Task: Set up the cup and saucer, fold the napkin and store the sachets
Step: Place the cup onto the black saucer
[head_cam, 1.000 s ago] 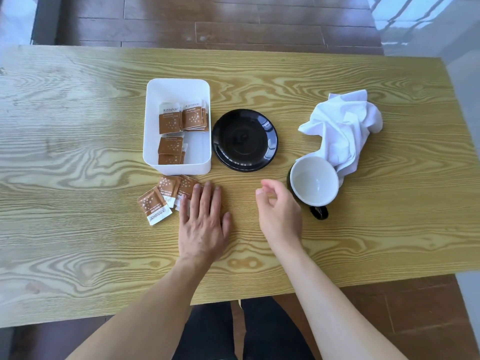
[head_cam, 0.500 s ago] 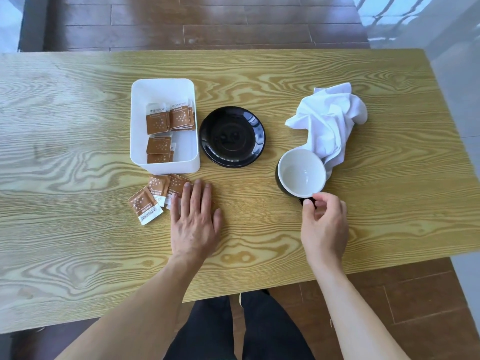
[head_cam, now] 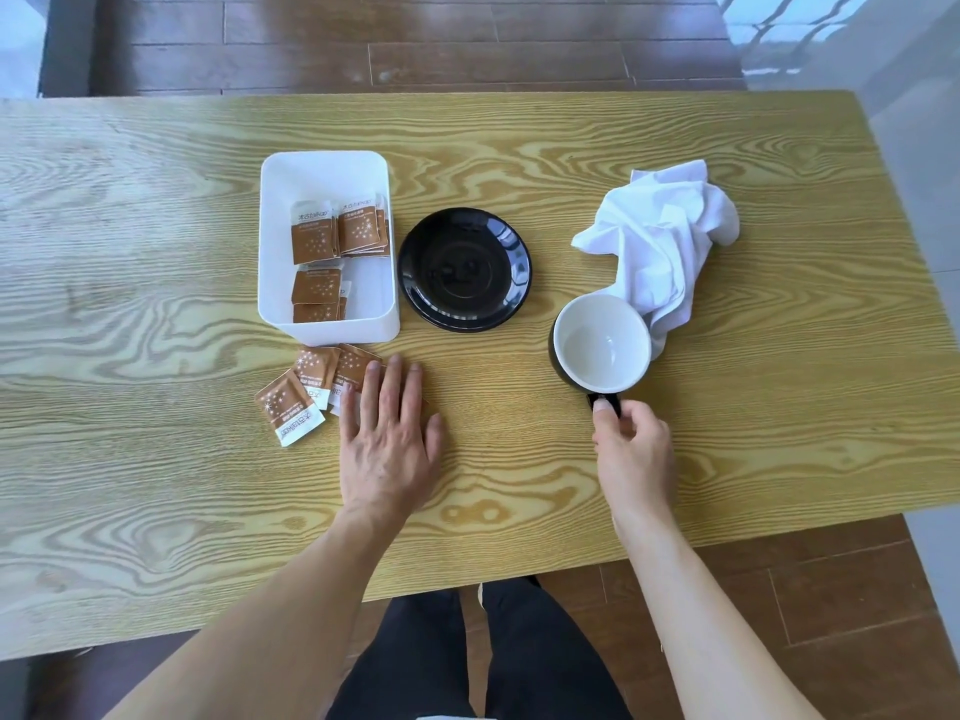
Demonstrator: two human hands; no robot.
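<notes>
A black cup (head_cam: 601, 345) with a white inside stands upright on the table, right of the empty black saucer (head_cam: 465, 270). My right hand (head_cam: 631, 444) pinches the cup's handle at its near side. A crumpled white napkin (head_cam: 665, 236) lies behind the cup and touches its rim. Several brown sachets (head_cam: 335, 257) lie inside the white bin (head_cam: 275, 200). Three loose sachets (head_cam: 291, 407) lie on the table in front of the bin. My left hand (head_cam: 389, 439) rests flat on the wood, its fingertips overlapping the rightmost loose sachet.
The wooden table (head_cam: 156, 485) ends close to my body, and its right edge is near the napkin. Dark floorboards show beyond the far edge. My legs are below the near edge.
My right hand swung from the table's middle to the cup and closed on its handle. The left hand stayed flat by the sachets.
</notes>
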